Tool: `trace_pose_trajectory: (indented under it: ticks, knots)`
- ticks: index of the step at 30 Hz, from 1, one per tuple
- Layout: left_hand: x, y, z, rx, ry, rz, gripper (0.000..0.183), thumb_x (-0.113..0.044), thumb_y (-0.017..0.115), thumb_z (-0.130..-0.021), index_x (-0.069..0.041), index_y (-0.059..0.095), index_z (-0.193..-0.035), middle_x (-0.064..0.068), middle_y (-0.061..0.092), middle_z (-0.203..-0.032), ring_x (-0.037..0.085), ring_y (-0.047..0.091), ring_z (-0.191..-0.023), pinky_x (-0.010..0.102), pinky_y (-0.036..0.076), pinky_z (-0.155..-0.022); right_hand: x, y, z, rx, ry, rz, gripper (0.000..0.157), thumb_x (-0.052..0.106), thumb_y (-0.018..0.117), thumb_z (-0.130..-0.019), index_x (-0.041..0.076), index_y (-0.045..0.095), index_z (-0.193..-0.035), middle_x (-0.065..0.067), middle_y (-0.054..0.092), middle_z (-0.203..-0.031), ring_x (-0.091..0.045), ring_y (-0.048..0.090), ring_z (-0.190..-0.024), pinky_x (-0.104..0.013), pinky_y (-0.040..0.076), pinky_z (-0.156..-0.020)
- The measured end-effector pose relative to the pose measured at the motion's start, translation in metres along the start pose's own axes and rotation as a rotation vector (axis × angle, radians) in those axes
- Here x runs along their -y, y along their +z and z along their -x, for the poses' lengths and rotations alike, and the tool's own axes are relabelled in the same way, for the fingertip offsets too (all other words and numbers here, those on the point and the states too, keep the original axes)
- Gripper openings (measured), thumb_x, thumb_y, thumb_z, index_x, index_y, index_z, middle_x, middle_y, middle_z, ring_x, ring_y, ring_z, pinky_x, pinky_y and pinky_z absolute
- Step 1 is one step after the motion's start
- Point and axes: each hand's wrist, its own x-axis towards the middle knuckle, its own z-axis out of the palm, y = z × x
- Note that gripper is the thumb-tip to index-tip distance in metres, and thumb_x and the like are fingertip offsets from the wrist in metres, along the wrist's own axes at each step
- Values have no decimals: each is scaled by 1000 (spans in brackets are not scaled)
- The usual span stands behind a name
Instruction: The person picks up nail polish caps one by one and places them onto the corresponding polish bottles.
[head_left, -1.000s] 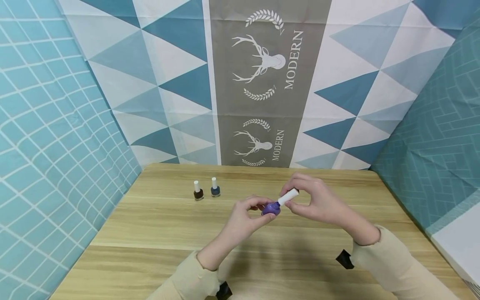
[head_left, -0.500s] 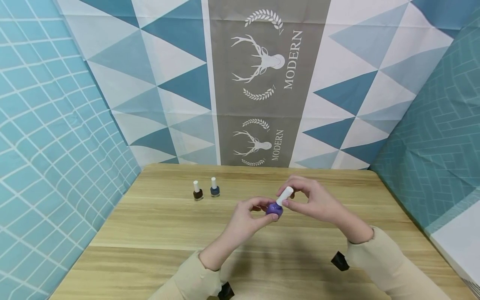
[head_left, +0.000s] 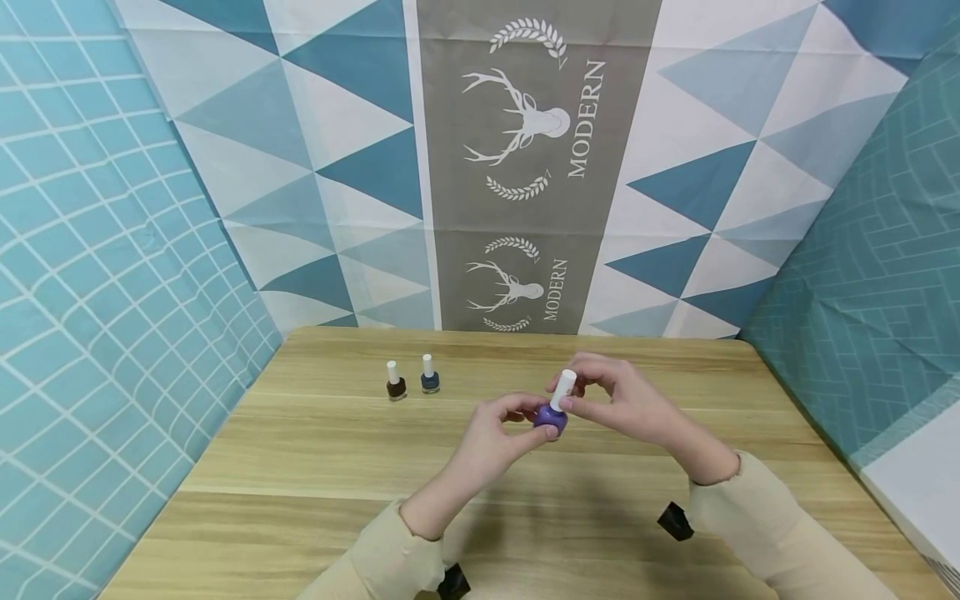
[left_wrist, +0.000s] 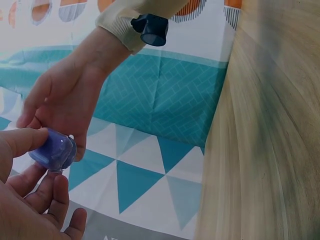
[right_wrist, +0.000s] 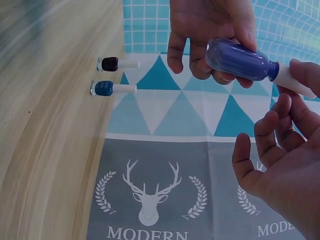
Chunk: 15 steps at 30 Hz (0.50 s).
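Observation:
A purple nail polish bottle [head_left: 551,419] is held above the table, pinched between the thumb and fingers of my left hand [head_left: 501,432]. Its white cap [head_left: 563,389] stands over the bottle's neck, tilted slightly right, and my right hand [head_left: 618,396] pinches it between thumb and fingers. From the right wrist, the purple glass [right_wrist: 237,59] shows full length, with a strip of purple at the neck just below the cap [right_wrist: 292,80]. The left wrist view shows the bottle's base end [left_wrist: 54,151] between my left thumb and fingers; the cap is hidden there.
Toward the back left of the wooden table [head_left: 322,467] stand two more white-capped nail polish bottles, a dark brown one [head_left: 397,388] and a dark blue one [head_left: 430,382]. Patterned cloth [head_left: 510,167] hangs behind the table. A white surface [head_left: 918,475] lies at the right edge.
The white cap has swung from leaning far right to nearly upright over the neck, and the bottle has tipped upright with it. My right hand has shifted slightly left.

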Motion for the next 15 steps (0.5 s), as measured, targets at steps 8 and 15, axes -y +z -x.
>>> trace_pose_trajectory:
  ticks: [8, 15]
  knots:
    - [2, 1, -1, 2, 5, 6, 31, -26, 75, -81, -12, 69, -108, -3, 69, -95, 11, 60, -91, 40, 45, -89, -1, 1, -1, -4, 5, 9, 20, 9, 70, -84, 17, 67, -102, 6, 59, -88, -10, 53, -80, -26, 47, -73]
    - [4, 1, -1, -6, -4, 22, 30, -26, 75, -81, -13, 69, -107, -3, 69, -95, 12, 59, -92, 40, 44, -90, 0, 2, -1, -6, 42, 11, 17, 12, 70, -85, 19, 67, -100, 6, 58, -87, -10, 53, -80, -25, 47, -73]
